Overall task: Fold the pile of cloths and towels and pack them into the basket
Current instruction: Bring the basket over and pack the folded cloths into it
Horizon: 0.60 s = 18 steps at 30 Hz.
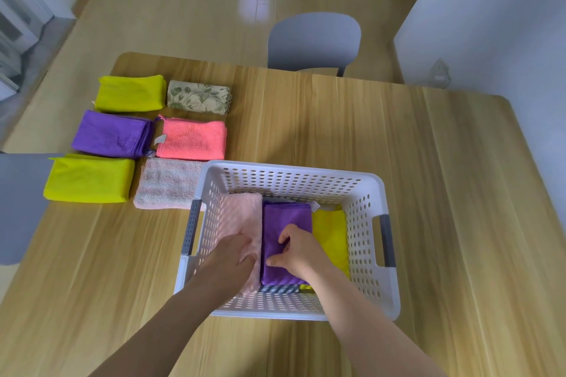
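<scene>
- Now, at the near edge of the desk (428,162), the basket (376,184) stands with both hands inside it.
- Left hand (232,254): fingers curled about the near end of the pink towel (242,214), which lies along the basket's left wall.
- Right hand (298,249): thumb and bent fingers pinch the purple cloth (286,217), mid-basket, touching the pink towel.
- Yellow cloth (332,232) lies against the right wall, just beside the purple cloth; no hand on it.
- Judgement: three pieces in, two of them being seated.
- Left side of desk, six folded pieces in three rows:
- near row: lime cloth (88,177), striped towel (167,182) partly behind the basket;
- middle row: violet cloth (110,135), coral cloth (193,139);
- far row: second lime cloth (130,93), flowered cloth (199,97).
- Judgement: folding looks done, no loose pile in view; six pieces left to pack.
- Chair (314,40) beyond the far edge.
</scene>
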### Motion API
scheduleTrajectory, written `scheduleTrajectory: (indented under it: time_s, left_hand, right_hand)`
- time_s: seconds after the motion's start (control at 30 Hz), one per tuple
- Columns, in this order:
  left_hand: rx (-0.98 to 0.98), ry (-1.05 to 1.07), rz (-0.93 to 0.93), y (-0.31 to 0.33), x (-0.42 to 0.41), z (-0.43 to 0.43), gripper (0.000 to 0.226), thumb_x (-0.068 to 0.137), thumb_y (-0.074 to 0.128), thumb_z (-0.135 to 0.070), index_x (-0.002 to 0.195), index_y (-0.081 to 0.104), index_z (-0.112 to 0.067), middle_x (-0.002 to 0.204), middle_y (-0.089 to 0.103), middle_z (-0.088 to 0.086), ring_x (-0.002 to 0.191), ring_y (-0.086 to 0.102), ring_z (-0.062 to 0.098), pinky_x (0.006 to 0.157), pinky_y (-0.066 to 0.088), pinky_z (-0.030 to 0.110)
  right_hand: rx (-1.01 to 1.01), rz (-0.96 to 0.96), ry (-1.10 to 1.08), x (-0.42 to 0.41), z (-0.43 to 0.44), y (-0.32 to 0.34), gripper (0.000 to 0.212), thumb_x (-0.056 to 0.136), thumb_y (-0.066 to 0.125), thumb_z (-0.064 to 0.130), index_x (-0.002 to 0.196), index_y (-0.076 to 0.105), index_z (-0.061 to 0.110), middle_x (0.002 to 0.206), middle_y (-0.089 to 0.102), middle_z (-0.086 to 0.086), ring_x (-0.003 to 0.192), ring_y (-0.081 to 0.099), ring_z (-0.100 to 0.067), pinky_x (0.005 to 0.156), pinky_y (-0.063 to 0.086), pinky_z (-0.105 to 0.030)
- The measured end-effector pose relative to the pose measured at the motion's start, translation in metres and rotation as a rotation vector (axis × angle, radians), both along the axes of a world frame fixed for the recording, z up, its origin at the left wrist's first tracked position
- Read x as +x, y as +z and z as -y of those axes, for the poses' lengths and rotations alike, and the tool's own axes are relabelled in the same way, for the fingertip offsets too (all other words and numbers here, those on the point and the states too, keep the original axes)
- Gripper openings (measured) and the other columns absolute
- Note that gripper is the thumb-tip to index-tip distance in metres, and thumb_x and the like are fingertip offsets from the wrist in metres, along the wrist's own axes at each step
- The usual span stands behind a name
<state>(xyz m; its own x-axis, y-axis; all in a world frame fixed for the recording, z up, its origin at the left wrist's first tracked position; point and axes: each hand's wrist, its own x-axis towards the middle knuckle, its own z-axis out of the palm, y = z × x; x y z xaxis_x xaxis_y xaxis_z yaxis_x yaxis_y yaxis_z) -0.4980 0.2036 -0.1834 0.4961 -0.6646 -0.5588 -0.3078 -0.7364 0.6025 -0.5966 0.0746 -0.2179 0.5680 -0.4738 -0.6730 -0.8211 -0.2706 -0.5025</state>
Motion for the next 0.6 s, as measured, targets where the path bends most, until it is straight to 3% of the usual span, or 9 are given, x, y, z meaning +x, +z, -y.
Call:
scheduleTrajectory:
  time_s: [0.1, 0.27, 0.37, 0.5, 0.6]
  left_hand:
    - [-0.01, 0.012, -0.001, 0.004, 0.0, 0.0, 0.033, 0.095, 0.046, -0.02, 0.127, 0.052, -0.012, 0.131, 0.051, 0.005, 0.102, 0.047, 0.012, 0.081, 0.031, 0.021]
    - [-0.017, 0.05, 0.008, 0.011, -0.004, 0.002, 0.034, 0.095, 0.046, -0.022, 0.128, 0.052, -0.014, 0.124, 0.052, 0.0, 0.109, 0.05, 0.014, 0.077, 0.035, 0.02]
    - [-0.014, 0.055, 0.015, 0.018, -0.007, 0.003, 0.036, 0.096, 0.046, -0.023, 0.131, 0.051, -0.016, 0.133, 0.051, 0.002, 0.118, 0.05, 0.016, 0.086, 0.034, 0.022]
    - [-0.056, 0.104, 0.027, 0.032, -0.006, 0.002, 0.03, 0.094, 0.051, -0.026, 0.124, 0.056, -0.021, 0.127, 0.058, -0.004, 0.11, 0.056, 0.013, 0.091, 0.044, 0.027]
    - [-0.167, 0.182, 0.07, 0.048, -0.004, 0.001, 0.021, 0.092, 0.055, -0.021, 0.112, 0.062, -0.021, 0.111, 0.064, -0.011, 0.096, 0.06, 0.003, 0.078, 0.044, 0.011]
  right_hand:
    - [0.028, -0.005, -0.001, -0.002, 0.002, 0.0, 0.047, 0.069, 0.081, 0.03, 0.1, 0.047, 0.021, 0.103, 0.062, -0.003, 0.096, 0.059, -0.021, 0.074, 0.044, -0.028]
    - [0.282, 0.001, -0.15, -0.008, 0.006, 0.006, 0.035, 0.07, 0.08, 0.008, 0.093, 0.056, 0.015, 0.083, 0.065, -0.009, 0.07, 0.062, -0.018, 0.071, 0.055, -0.032]
    - [0.405, 0.061, -0.257, -0.011, 0.017, 0.023, 0.033, 0.075, 0.075, 0.0, 0.103, 0.06, 0.005, 0.088, 0.069, -0.018, 0.076, 0.067, -0.019, 0.074, 0.058, -0.028]
    - [0.211, 0.172, -0.285, -0.025, 0.028, 0.045, 0.023, 0.076, 0.071, 0.01, 0.098, 0.064, 0.013, 0.086, 0.069, -0.008, 0.074, 0.066, -0.016, 0.077, 0.058, -0.034]
    - [0.134, 0.24, -0.289, -0.031, 0.029, 0.065, 0.018, 0.077, 0.069, 0.019, 0.094, 0.065, 0.021, 0.094, 0.068, -0.003, 0.083, 0.067, -0.015, 0.083, 0.056, -0.036]
